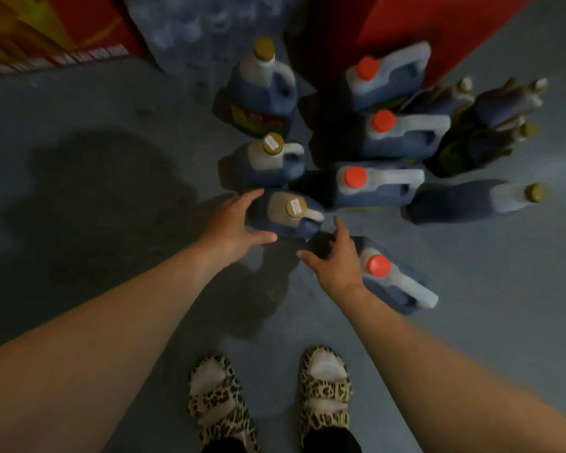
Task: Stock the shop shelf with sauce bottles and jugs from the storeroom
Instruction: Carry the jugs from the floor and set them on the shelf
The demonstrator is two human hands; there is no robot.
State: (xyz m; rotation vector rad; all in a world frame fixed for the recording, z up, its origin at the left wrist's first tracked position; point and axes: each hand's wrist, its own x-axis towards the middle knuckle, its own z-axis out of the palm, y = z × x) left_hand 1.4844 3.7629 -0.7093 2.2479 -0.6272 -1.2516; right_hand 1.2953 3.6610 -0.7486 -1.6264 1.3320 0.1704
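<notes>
Both hands released, nothing grasped. Left hand (239, 220): fingers spread, reaching at the left side of the nearest gold-cap jug (285, 215), fingertips at or just off its shoulder; contact unclear due to blur. Right hand (335, 259): fingers extended, index pointing up toward the same jug's handle, palm just left of the nearest red-cap jug (391, 277); whether it touches either one I cannot tell.

Gold-cap jug stands upright on the floor (95, 109), white sticker on cap, dark liquid inside. Nearest red-cap jug is just right of it, handle pointing lower right.

Behind them, all on the floor:
- second gold-cap jug (272, 161), sticker on cap, just beyond the first
- tall gold-cap jug (262, 89) with yellow/red label, further back
- three red-cap jugs in a row going back (373, 188), (402, 132), (386, 76)
- gold-cap bottle (477, 201) far right
- cluster of dark sauce bottles (490, 122) at upper right, packed close together

Red carton (422, 24) behind the jugs, another red/yellow one (46, 27) top left. Wrapped pack of bottles (193, 24) between them, blurred.

Leopard-print sandals (268, 400) at the bottom edge.
</notes>
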